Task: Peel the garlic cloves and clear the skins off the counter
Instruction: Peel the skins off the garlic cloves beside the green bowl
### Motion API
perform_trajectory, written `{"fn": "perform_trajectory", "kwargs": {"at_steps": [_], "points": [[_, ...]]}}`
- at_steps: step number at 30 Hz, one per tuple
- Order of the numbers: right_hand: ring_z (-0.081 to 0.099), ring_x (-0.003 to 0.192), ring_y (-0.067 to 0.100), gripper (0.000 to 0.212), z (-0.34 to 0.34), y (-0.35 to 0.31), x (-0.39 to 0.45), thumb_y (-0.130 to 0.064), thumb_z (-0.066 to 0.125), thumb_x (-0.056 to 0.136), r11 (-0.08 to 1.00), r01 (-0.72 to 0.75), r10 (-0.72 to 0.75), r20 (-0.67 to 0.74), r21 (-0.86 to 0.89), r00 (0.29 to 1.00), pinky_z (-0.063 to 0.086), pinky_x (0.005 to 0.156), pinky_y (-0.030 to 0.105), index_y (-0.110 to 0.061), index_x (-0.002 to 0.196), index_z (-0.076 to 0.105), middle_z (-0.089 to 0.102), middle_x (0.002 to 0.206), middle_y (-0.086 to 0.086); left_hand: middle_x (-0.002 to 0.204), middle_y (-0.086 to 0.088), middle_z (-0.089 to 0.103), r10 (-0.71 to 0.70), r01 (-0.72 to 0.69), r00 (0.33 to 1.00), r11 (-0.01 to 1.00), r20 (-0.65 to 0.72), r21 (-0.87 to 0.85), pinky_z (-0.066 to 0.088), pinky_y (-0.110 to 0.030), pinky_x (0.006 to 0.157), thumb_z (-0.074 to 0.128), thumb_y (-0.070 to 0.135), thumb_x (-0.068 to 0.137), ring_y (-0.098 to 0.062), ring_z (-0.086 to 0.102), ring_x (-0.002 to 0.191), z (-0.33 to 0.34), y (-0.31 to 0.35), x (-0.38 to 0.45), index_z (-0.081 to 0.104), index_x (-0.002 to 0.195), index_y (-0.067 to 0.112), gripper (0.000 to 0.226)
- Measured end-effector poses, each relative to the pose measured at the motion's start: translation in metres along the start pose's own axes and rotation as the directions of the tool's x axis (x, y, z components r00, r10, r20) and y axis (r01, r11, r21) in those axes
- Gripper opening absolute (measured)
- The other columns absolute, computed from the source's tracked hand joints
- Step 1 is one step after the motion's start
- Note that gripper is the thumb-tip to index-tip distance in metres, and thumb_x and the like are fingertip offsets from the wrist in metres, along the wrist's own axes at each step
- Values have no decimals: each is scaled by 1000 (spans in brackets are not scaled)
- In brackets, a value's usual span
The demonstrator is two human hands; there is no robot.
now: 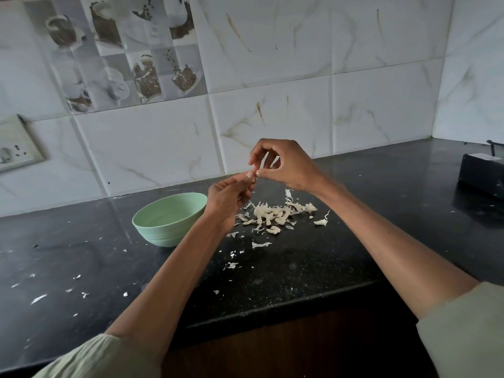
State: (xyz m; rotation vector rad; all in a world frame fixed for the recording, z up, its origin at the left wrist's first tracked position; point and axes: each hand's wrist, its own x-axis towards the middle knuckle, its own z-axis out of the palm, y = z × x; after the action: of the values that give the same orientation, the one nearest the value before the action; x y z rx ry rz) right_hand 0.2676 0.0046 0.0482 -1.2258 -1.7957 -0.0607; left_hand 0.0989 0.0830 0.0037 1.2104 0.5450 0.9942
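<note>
Left hand (227, 196) and right hand (283, 166) both pinch 1 small garlic clove (255, 173), apparently, above black speckled stone table (313, 268). Pale papery skin pile (275, 214) beside light-green plastic bowl (169, 218).

1. Two hands meet in the air above the counter (313, 257), the left hand (229, 197) lower and nearer the viewer, the right hand (283, 165) higher and nearer the wall; a small garlic clove (255, 174) is pinched between their fingertips.
2. A bowl (163, 225) stands on the counter to the left of the hands, partly behind the left wrist.
3. A pile of garlic skins (275, 214) lies on the counter below the hands and right of the bowl.
4. Loose scraps (38, 298) are scattered toward the front edge at left.
5. A box (481, 173) sits at the far right, near the corner.
6. A wall socket (16, 148) is mounted behind the counter at far left.
</note>
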Motion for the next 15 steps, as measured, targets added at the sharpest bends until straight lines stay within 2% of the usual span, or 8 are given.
{"fn": "perform_trajectory", "kwargs": {"at_steps": [4,7,10,12,15], "points": [[64,74,4,18,-2,-4,-2,-8,79,86,1000,22,-20,54,-22,998,52,69,20,-16,98,68,71,88,-9,86,-6,73,-26,26,999,999,20,20,55,-18,64,76,14,92,-9,61,72,-1,0,1,79,99,3,13],[64,76,15,17,-3,-4,-3,-13,79,87,999,12,-7,92,-49,996,53,71,30,-17,95,65,70,91,-9,86,-5,73,-39,38,998,999,39,38,55,-18,66,77,16,93,-9,61,72,0,-1,1,78,103,0,18],[64,77,19,19,-3,-1,-4,-13,80,88,999,-6,11,106,-51,994,53,72,31,-16,92,62,68,91,-7,86,-6,74,-42,41,998,999,47,20,57,-17,67,75,12,94,-9,63,72,0,-1,1,77,104,-2,17],[65,77,19,19,-3,0,-3,-13,81,88,999,-21,24,105,-34,994,53,73,33,-15,91,62,69,91,-5,87,-7,74,-44,44,998,999,44,0,58,-18,69,75,10,94,-10,64,74,0,-1,2,76,106,-3,18],[63,74,10,18,-2,0,-3,-14,80,87,999,-48,49,92,-14,995,55,76,37,-15,91,63,71,92,-3,87,-8,75,-49,51,998,998,45,-26,60,-19,71,75,8,94,-11,67,76,1,-1,1,75,108,-4,18]]}}
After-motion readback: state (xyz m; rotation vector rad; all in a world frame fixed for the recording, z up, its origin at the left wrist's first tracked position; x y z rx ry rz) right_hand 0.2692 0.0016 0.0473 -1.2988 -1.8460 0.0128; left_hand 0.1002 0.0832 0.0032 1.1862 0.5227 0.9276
